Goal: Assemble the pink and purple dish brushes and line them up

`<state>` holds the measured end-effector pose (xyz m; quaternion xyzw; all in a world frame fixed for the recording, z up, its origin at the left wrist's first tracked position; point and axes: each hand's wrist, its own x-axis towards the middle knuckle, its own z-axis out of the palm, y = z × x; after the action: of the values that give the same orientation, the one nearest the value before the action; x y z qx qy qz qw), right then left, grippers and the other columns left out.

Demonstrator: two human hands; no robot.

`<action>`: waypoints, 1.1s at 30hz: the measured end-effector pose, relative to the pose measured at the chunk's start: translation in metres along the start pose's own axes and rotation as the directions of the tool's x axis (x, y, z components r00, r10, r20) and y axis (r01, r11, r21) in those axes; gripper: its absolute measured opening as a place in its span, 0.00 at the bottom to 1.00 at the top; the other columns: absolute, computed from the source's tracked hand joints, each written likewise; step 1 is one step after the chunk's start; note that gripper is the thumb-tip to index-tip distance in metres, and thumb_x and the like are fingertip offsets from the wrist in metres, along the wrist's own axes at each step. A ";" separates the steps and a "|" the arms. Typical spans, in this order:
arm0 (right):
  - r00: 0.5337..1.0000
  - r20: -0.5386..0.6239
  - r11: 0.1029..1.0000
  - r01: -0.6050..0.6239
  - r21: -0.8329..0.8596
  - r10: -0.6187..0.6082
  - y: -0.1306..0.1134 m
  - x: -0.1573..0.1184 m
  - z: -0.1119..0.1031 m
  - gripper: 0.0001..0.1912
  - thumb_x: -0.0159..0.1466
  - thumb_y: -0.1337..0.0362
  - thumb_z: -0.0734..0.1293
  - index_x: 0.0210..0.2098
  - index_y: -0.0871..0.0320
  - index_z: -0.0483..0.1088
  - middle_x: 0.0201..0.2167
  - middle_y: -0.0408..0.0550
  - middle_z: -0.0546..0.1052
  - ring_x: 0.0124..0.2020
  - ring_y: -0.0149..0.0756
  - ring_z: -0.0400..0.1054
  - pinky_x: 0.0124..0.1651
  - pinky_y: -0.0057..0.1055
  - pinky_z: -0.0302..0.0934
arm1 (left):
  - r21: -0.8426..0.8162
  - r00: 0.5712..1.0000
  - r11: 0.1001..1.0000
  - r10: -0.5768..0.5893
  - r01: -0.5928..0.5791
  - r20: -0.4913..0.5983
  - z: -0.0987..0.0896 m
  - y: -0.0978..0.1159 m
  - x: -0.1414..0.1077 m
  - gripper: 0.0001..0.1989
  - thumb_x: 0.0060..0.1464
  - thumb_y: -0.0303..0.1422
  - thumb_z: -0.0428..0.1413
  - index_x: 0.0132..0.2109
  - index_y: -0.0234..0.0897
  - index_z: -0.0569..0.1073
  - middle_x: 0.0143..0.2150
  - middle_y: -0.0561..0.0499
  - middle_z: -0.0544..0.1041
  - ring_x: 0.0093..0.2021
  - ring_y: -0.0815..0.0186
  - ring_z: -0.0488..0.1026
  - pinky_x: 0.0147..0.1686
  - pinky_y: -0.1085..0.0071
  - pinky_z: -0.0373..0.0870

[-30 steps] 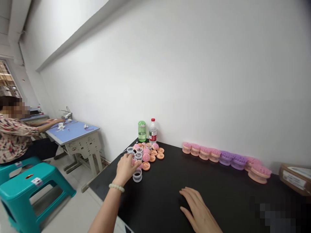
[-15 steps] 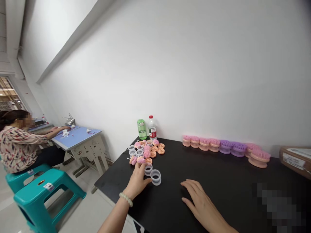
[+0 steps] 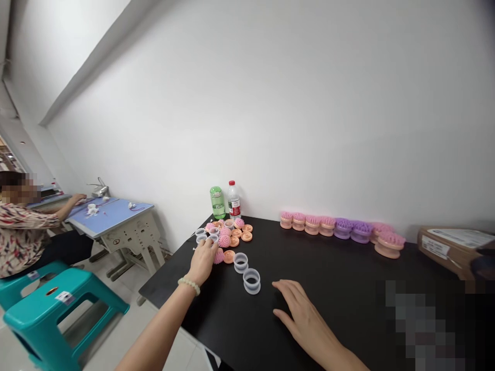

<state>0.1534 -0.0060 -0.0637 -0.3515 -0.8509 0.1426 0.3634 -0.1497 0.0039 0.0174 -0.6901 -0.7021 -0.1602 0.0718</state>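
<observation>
My left hand [image 3: 203,263], with a beaded bracelet at the wrist, reaches over the pile at the table's left; its fingertips are at the clear rings [image 3: 200,233] and what they touch is partly hidden. Beside them lie pink bristled pieces [image 3: 224,240] and orange discs [image 3: 246,236]. Two translucent rings stand apart, one [image 3: 240,263] just right of the pile and another [image 3: 252,282] nearer me. My right hand [image 3: 303,317] hovers over or rests on the black table [image 3: 332,278], fingers extended and thumb apart, holding nothing.
Pink and purple brushes [image 3: 361,232] line the wall. A green bottle [image 3: 217,202] and a red-capped bottle [image 3: 234,200] stand behind the pile. A cardboard box [image 3: 448,252] lies at right. At left, a person [image 3: 23,221] sits by a blue desk [image 3: 112,216] and teal stools [image 3: 50,299].
My left hand has moved from beside the two separate rings to the clear rings farther back left. The view has shifted slightly right. My right hand keeps its spread pose.
</observation>
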 end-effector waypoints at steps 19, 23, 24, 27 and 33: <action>0.979 -0.145 0.984 0.157 0.089 -0.143 -0.022 0.003 -0.019 0.33 0.66 0.70 0.62 0.67 0.43 0.51 0.65 0.50 0.62 0.64 0.46 0.60 0.63 0.47 0.62 | -0.347 0.910 0.856 0.414 -0.383 0.015 -0.018 0.117 -0.042 0.13 0.48 0.26 0.57 0.42 0.39 0.67 0.41 0.48 0.74 0.41 0.58 0.69 0.42 0.62 0.68; 0.992 -0.119 0.980 0.052 0.190 -0.029 -0.018 0.007 -0.025 0.25 0.63 0.70 0.64 0.58 0.48 0.65 0.57 0.48 0.71 0.59 0.43 0.66 0.61 0.41 0.63 | -0.449 0.922 0.819 0.386 -0.357 -0.029 -0.011 0.123 -0.046 0.22 0.48 0.23 0.56 0.51 0.40 0.65 0.49 0.47 0.73 0.48 0.57 0.70 0.48 0.60 0.69; 0.991 -0.125 0.975 -0.019 0.220 0.048 -0.016 0.009 -0.026 0.23 0.61 0.68 0.65 0.56 0.50 0.67 0.56 0.49 0.72 0.58 0.43 0.67 0.61 0.41 0.63 | -0.467 0.937 0.820 0.345 -0.331 -0.058 -0.010 0.116 -0.045 0.24 0.48 0.25 0.58 0.53 0.41 0.64 0.52 0.46 0.72 0.49 0.56 0.70 0.49 0.59 0.69; 0.942 -0.106 0.907 -0.269 0.324 0.317 -0.011 0.014 -0.030 0.22 0.58 0.63 0.68 0.53 0.53 0.68 0.52 0.50 0.75 0.54 0.46 0.70 0.58 0.44 0.63 | -0.473 0.990 0.869 0.126 -0.142 -0.064 -0.006 0.085 -0.042 0.13 0.52 0.33 0.58 0.46 0.39 0.69 0.43 0.48 0.72 0.42 0.58 0.71 0.44 0.60 0.70; 0.845 0.042 0.703 -0.470 0.534 0.533 -0.009 0.017 -0.031 0.21 0.60 0.51 0.65 0.47 0.57 0.69 0.40 0.49 0.79 0.40 0.42 0.73 0.44 0.36 0.65 | -0.367 0.997 0.927 0.074 -0.073 -0.011 0.018 0.066 -0.045 0.19 0.49 0.37 0.62 0.47 0.40 0.68 0.41 0.50 0.69 0.42 0.56 0.72 0.41 0.60 0.72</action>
<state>0.1627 -0.0008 -0.0284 -0.4643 -0.6279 0.4423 0.4410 -0.0805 -0.0332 -0.0053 -0.7175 -0.6334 -0.2847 -0.0537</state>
